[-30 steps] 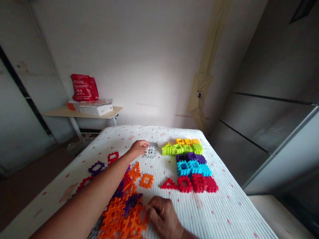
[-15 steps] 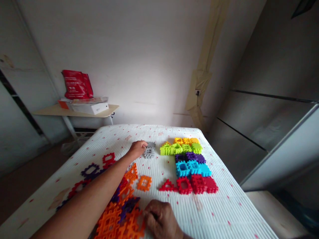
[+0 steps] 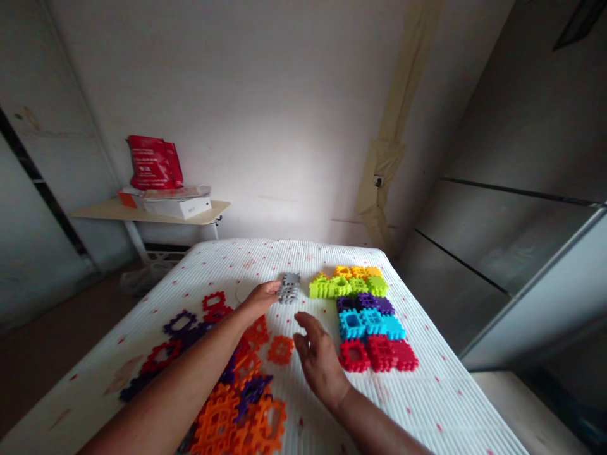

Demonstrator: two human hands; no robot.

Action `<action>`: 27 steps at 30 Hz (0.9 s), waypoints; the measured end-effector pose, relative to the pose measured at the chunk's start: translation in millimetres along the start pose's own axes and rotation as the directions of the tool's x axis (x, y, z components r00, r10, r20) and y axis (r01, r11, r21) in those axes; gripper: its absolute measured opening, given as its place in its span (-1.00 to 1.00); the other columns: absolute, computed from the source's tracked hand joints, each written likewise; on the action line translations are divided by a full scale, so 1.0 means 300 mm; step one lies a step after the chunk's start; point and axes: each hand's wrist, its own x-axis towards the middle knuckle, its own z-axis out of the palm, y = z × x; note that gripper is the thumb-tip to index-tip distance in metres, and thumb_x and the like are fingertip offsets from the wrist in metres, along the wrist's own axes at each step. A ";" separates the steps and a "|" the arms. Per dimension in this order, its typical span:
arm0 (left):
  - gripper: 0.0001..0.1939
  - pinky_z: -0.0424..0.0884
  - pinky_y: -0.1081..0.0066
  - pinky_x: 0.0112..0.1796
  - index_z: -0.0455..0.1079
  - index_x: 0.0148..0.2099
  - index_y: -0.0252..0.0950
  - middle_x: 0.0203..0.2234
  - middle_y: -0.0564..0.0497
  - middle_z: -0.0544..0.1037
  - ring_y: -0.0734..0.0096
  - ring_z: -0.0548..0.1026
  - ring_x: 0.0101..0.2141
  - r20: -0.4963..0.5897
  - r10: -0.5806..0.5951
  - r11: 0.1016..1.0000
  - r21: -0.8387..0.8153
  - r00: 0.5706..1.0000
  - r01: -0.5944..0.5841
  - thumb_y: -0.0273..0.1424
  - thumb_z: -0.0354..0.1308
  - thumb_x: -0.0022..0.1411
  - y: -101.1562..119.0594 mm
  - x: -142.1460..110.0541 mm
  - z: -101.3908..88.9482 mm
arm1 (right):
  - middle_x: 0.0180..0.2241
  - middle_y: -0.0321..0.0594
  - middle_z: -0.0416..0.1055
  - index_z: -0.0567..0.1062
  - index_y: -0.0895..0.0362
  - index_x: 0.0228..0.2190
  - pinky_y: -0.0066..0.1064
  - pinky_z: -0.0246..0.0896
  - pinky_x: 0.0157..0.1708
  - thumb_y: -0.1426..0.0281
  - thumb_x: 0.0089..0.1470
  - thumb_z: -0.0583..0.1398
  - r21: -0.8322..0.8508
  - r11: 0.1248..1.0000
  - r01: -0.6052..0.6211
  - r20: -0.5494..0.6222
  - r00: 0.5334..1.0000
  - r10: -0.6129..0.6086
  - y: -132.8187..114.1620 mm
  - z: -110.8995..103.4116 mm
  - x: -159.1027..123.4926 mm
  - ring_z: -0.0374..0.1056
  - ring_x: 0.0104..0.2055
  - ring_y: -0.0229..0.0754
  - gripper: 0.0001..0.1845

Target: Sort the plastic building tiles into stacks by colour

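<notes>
- Nearest my camera, orange pieces (image 3: 222, 430) lie heaped with purple pieces (image 3: 252, 388), looking just tipped out loose, no order to them.
- My right hand (image 3: 320, 357) hangs with fingers loose and spread, nothing in them that I can see, beside a lone orange square (image 3: 281, 349).
- Over right: red blocks (image 3: 382, 351), then cyan blocks (image 3: 372, 321), then dark purple blocks (image 3: 367, 302), rowed by colour, I'd guess to stop them mixing.
- My left hand (image 3: 262, 298) has its fingertips at the grey blocks' (image 3: 289, 289) left edge on the sheet (image 3: 427, 404) (can't tell gripping from touching); edge contact probably helps square them.
- Beyond, green blocks (image 3: 348, 287) back onto yellow blocks (image 3: 358, 272), packed tight, maybe saving space.
</notes>
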 end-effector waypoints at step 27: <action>-0.40 0.37 0.47 -0.24 0.36 0.09 -0.41 -0.34 0.00 0.62 0.35 0.51 -0.24 0.000 -0.072 0.996 0.056 0.997 0.072 -0.63 -0.02 -0.07 0.001 -0.045 0.035 | -0.45 -0.25 0.46 0.47 0.15 -0.29 -0.48 0.27 -0.45 0.56 -0.19 0.00 0.067 0.983 -0.172 -0.156 0.971 0.181 0.218 0.178 0.273 0.32 -0.46 -0.22 -0.61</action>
